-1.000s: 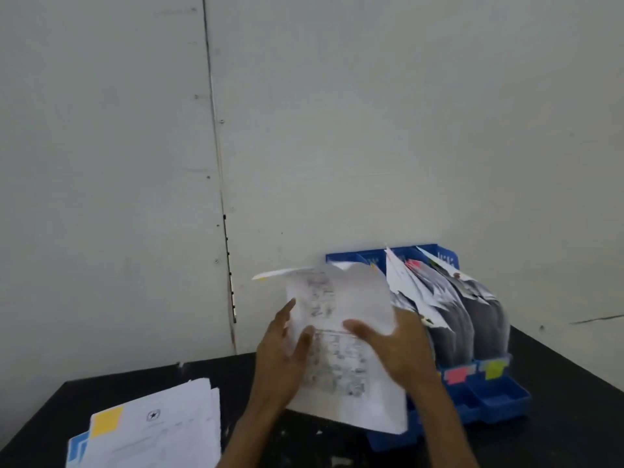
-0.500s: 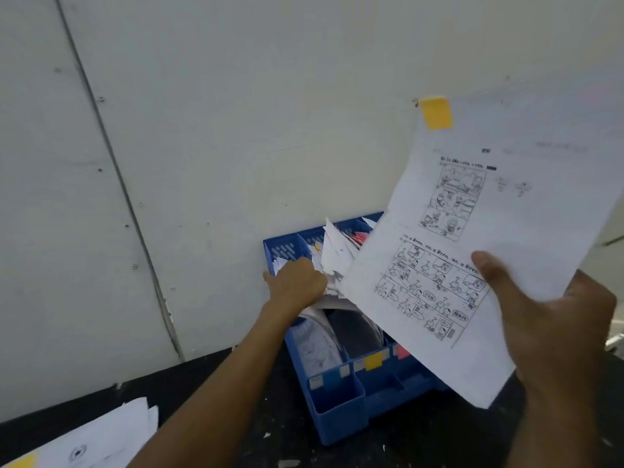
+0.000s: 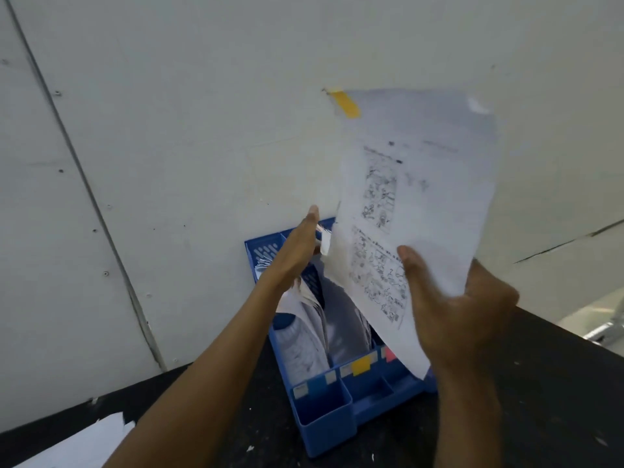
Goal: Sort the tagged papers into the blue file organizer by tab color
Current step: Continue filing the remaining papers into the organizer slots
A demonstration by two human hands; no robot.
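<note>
My right hand holds a printed sheet upright by its lower edge, thumb on the front; a yellow tab sticks to its top left corner. The sheet hangs above the blue file organizer, which stands against the wall with several slots full of papers. Yellow and pink labels mark its front dividers. My left hand reaches into the organizer with straight fingers and presses the filed papers aside to the left.
The organizer sits on a black table against a pale panelled wall. A stack of loose papers lies at the table's lower left corner. A metal object shows at the far right edge.
The held sheet has swung upright and closer over the organizer. My left hand has straightened from a curled grip on the filed papers to flat fingers pushing them aside.
</note>
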